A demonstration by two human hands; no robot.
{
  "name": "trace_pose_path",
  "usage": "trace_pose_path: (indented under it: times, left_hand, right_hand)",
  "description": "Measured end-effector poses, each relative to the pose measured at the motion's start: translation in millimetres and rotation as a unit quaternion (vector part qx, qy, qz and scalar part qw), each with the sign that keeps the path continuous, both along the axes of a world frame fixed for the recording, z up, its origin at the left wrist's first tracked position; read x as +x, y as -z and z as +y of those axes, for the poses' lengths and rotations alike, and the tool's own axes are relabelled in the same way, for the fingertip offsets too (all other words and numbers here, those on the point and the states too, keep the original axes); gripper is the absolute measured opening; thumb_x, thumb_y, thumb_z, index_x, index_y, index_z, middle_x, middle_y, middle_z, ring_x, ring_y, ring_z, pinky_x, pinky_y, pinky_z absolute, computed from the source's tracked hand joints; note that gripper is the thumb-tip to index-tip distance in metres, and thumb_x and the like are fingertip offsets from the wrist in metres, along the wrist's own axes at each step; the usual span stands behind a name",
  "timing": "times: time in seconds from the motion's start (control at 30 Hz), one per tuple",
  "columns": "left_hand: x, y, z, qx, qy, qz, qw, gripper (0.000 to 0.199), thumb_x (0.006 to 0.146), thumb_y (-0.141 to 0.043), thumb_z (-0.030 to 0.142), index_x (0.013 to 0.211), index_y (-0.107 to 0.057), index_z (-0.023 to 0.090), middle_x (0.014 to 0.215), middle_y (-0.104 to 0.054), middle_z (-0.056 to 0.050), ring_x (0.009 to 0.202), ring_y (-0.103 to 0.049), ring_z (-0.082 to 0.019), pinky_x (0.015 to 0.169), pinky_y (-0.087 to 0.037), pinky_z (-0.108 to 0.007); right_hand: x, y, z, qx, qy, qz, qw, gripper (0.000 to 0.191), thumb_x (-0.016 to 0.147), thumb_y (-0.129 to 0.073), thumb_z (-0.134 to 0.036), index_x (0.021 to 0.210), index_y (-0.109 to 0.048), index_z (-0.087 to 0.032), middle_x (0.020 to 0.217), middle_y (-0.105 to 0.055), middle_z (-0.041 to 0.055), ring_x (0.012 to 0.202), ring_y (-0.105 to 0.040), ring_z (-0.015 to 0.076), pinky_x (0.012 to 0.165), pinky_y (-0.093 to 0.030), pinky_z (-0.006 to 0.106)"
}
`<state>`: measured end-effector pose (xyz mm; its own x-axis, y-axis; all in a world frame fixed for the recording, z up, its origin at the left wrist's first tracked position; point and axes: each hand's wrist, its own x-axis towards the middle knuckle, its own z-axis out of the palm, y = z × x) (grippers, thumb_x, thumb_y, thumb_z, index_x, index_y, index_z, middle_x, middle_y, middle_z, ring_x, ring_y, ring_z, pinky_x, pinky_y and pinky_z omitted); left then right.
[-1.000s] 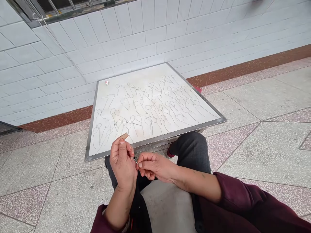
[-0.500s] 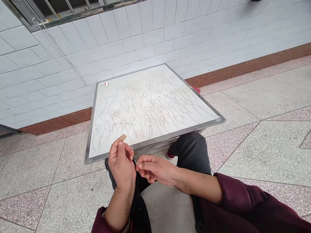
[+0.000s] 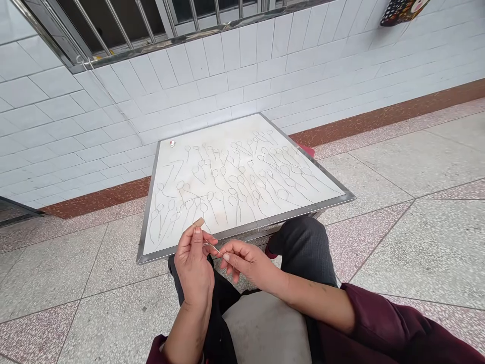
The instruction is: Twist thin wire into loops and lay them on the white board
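Observation:
My left hand [image 3: 196, 265] is closed, with its thumb pressed on a small tan strip [image 3: 198, 222] that sticks out past the fingertips. A thin wire [image 3: 214, 247] runs from the left fingers to my right hand [image 3: 248, 263], whose thumb and forefinger pinch its other end. Both hands are just off the near edge of a white table [image 3: 215, 131] with a metal rim. Several thin dark wires with round loops [image 3: 282, 194] lie spread over the tabletop in rough rows.
A small white and red object [image 3: 172, 144] sits at the table's far left corner. Behind stand a tiled wall [image 3: 113, 116] and a barred window [image 3: 151, 25]. My knee [image 3: 305, 242] is under the near edge. A patterned cloth item [image 3: 403, 11] hangs at upper right.
The view has tilted up, showing more of the window and the hanging item. The wire between my hands shows more clearly, at a flatter slant, and my right fingertips are slightly higher relative to the left hand.

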<state>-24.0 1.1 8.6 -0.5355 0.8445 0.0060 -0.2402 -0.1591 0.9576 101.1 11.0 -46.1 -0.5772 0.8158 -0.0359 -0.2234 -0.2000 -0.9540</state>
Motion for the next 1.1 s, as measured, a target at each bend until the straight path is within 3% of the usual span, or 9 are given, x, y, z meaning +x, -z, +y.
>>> trace_pose_path:
  times: [0.2, 0.6, 0.8, 1.1]
  left_hand:
    - [-1.4, 3.6, 0.4, -0.014, 0.011, -0.035, 0.999, 0.028, 0.078, -0.077, 0.038, 0.099, -0.075, 0.018, 0.079, -0.069, -0.002, 0.064, -0.062, -0.010, 0.055, -0.048, -0.019]
    - [-3.8, 14.7, 3.0, -0.002, 0.030, -0.058, 0.998, 0.024, 0.078, -0.078, 0.037, 0.092, -0.074, 0.018, 0.076, -0.070, -0.002, 0.064, -0.062, -0.011, 0.056, -0.047, -0.021]
    - [-4.3, 17.6, 3.8, -0.003, 0.037, -0.057, 0.998, 0.024, 0.078, -0.077, 0.037, 0.091, -0.074, 0.017, 0.072, -0.069, -0.002, 0.062, -0.060, -0.011, 0.055, -0.045, -0.020]
    - [-6.4, 21.3, 6.3, -0.010, 0.041, -0.084, 0.996, 0.028, 0.077, -0.078, 0.040, 0.090, -0.072, 0.016, 0.068, -0.064, -0.001, 0.060, -0.056, -0.011, 0.052, -0.041, -0.020]
  right_hand:
    - [0.4, 4.7, 1.0, -0.009, -0.005, -0.001, 1.000, 0.039, 0.090, -0.059, -0.056, 0.096, -0.061, -0.018, 0.076, -0.061, -0.0005, 0.058, -0.055, 0.0083, 0.048, -0.048, 0.019]
    - [-1.6, 8.9, 1.0, -0.016, -0.009, -0.018, 1.000, 0.033, 0.085, -0.064, -0.050, 0.095, -0.058, -0.019, 0.071, -0.060, -0.0020, 0.057, -0.051, 0.0085, 0.045, -0.044, 0.018]
    - [-0.6, 12.1, -0.4, -0.036, -0.021, -0.034, 0.999, 0.041, 0.082, -0.065, -0.058, 0.087, -0.054, -0.019, 0.070, -0.062, -0.0007, 0.055, -0.053, 0.0091, 0.044, -0.044, 0.018]
    - [0.2, 21.6, -2.1, 0.025, 0.008, -0.102, 0.994, 0.037, 0.082, -0.065, -0.055, 0.078, -0.050, -0.021, 0.062, -0.059, -0.0031, 0.046, -0.044, 0.0075, 0.037, -0.035, 0.017]
